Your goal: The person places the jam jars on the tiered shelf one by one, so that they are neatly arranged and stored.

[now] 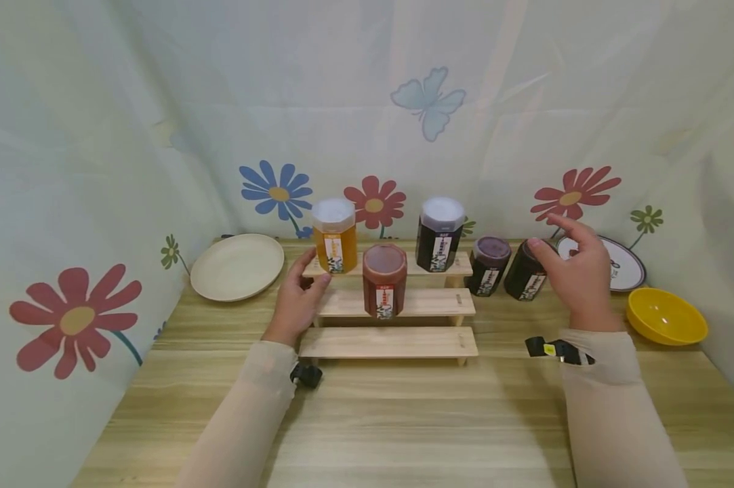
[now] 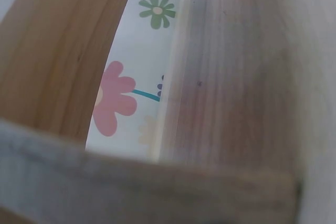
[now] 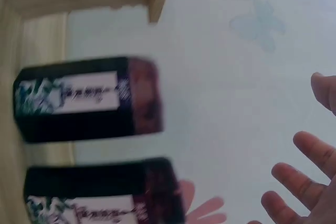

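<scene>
My left hand [image 1: 296,301] is at the left end of a three-step wooden rack [image 1: 388,342], thumb on the front and fingers at the end of the top step, gripping it. Beside those fingers an orange jar [image 1: 335,237] with a white lid stands on the top step. A dark jar [image 1: 441,234] is at that step's right end, and a red-brown jar [image 1: 384,281] is on the middle step. My right hand [image 1: 577,278], fingers spread and holding nothing, is next to two dark jars, one nearer the rack [image 3: 89,98] and one closer to the hand [image 3: 100,195].
On the table's left lies a cream plate [image 1: 237,268]. Behind my right hand leans an oval white plate [image 1: 625,268] with a dark rim, and a yellow bowl [image 1: 665,318] sits in front of it. A flower-printed curtain [image 1: 495,149] hangs along the back and sides.
</scene>
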Demonstrator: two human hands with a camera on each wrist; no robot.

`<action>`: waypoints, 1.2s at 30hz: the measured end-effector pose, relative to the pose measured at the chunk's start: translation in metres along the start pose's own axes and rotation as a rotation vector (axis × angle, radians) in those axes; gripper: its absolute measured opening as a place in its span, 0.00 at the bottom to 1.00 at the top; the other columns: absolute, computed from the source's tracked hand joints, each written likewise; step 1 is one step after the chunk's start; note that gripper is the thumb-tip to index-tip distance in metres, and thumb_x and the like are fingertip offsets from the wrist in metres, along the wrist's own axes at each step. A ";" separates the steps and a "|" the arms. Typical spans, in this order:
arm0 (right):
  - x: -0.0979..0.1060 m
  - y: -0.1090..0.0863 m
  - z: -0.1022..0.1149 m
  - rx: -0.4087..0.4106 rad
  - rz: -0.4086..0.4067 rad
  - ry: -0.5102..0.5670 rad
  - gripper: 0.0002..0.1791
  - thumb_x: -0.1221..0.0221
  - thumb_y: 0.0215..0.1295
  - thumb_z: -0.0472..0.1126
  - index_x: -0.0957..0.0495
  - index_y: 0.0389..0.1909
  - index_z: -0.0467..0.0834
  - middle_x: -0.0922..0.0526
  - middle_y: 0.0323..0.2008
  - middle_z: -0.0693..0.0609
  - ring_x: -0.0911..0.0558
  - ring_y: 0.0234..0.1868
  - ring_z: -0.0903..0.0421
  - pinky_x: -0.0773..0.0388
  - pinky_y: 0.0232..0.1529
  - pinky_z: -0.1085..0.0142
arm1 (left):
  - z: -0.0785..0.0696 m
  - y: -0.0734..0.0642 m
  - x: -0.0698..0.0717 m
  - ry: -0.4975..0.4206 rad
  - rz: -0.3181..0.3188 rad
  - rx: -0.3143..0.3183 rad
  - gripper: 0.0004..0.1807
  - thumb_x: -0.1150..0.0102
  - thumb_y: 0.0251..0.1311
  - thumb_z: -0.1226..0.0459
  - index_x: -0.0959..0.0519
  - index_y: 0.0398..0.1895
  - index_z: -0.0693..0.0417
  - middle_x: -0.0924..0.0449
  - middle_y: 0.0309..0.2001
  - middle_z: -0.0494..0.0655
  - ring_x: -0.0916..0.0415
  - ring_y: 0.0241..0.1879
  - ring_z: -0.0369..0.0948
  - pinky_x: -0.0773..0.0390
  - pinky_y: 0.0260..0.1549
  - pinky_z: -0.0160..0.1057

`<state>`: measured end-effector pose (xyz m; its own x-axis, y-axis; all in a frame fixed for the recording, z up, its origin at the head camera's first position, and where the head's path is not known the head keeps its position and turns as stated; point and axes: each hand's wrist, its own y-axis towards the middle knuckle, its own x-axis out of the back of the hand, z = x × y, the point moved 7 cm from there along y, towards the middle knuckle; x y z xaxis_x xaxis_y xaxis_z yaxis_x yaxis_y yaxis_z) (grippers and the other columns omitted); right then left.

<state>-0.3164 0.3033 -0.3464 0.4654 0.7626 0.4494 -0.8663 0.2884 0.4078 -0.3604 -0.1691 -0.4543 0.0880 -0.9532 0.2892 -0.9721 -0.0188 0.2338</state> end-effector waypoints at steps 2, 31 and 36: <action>0.001 0.005 -0.011 -0.012 -0.003 -0.015 0.35 0.35 0.73 0.55 0.29 0.78 0.51 0.32 0.78 0.47 0.38 0.79 0.45 0.42 0.78 0.42 | -0.001 -0.001 0.001 0.006 -0.001 -0.010 0.36 0.41 0.78 0.53 0.41 0.84 0.36 0.35 0.78 0.47 0.23 0.56 0.52 0.23 0.50 0.46; -0.031 0.020 -0.082 -0.026 0.162 -0.102 0.35 0.38 0.76 0.46 0.33 0.78 0.39 0.41 0.80 0.33 0.43 0.80 0.30 0.46 0.77 0.34 | -0.005 -0.004 0.001 0.016 -0.005 -0.006 0.35 0.41 0.78 0.53 0.40 0.84 0.37 0.34 0.77 0.50 0.23 0.58 0.52 0.22 0.55 0.52; -0.029 0.021 -0.082 0.015 0.124 -0.081 0.32 0.36 0.74 0.40 0.30 0.76 0.37 0.33 0.76 0.32 0.37 0.77 0.31 0.43 0.77 0.38 | -0.005 -0.003 0.001 0.016 -0.004 -0.009 0.35 0.41 0.78 0.53 0.40 0.84 0.36 0.33 0.77 0.50 0.23 0.57 0.52 0.22 0.53 0.49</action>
<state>-0.3630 0.3349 -0.4159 0.3688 0.7423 0.5594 -0.9155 0.1861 0.3567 -0.3558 -0.1683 -0.4501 0.0953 -0.9481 0.3035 -0.9697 -0.0196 0.2433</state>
